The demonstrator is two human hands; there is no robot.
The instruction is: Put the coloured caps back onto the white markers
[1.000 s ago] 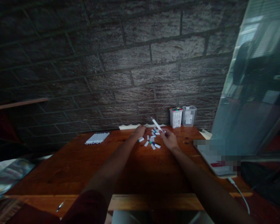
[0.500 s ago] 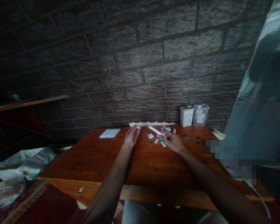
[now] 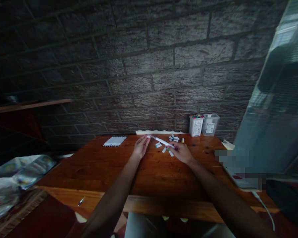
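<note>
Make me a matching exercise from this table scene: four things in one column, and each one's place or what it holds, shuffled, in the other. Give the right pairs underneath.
Column one
1. Left hand
2. Right hand
3. Row of white markers
4. Container with coloured tops

Column two
A. Lies on the left part of the table
B. Holds a long white marker
C. Stands beside the see-through container
D. Holds a small white cap at the fingertips

Right pairs: 1-D, 2-B, 3-A, 4-C

No wording legible. White label (image 3: 197, 128) on marker-filled tub (image 3: 196, 120), second label (image 3: 210, 128) on clear plastic tub (image 3: 215, 123): both too small to read.
</note>
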